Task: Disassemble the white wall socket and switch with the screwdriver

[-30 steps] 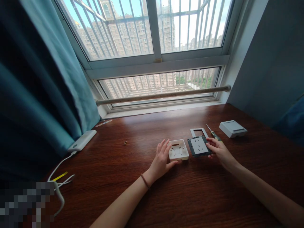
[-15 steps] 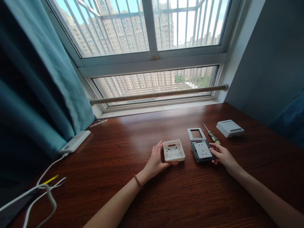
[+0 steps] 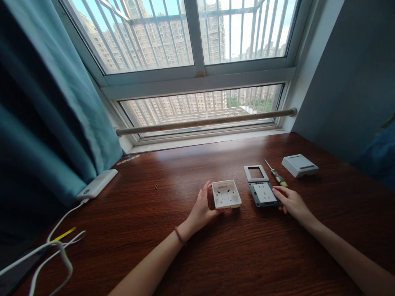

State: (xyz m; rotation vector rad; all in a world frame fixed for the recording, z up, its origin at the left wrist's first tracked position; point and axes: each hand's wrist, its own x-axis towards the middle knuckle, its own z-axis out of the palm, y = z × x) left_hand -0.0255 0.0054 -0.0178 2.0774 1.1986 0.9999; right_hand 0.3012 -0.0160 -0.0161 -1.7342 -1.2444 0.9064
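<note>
My left hand (image 3: 202,205) grips a white square socket back box (image 3: 226,195) by its left side and near edge, its hollow side facing up. To the right, my right hand (image 3: 288,200) holds the right edge of a wall socket (image 3: 264,194), a white outlet face on a dark frame. Just beyond the socket lies a white cover frame (image 3: 256,173) with a rectangular opening. A screwdriver (image 3: 277,174) rests beside that frame, its handle close to my right fingers. Two small screws (image 3: 156,186) lie on the table left of the box.
Another white box (image 3: 300,165) sits at the right on the brown wooden table (image 3: 185,164). At the left are a white power strip (image 3: 97,184), its looping white cable (image 3: 66,216) and a yellow strip (image 3: 65,234). A blue curtain (image 3: 77,102) hangs beside the window.
The socket in my right hand is tilted slightly differently, its near edge appearing a little higher. The back box has tipped slightly in my left hand. Other things keep their places.
</note>
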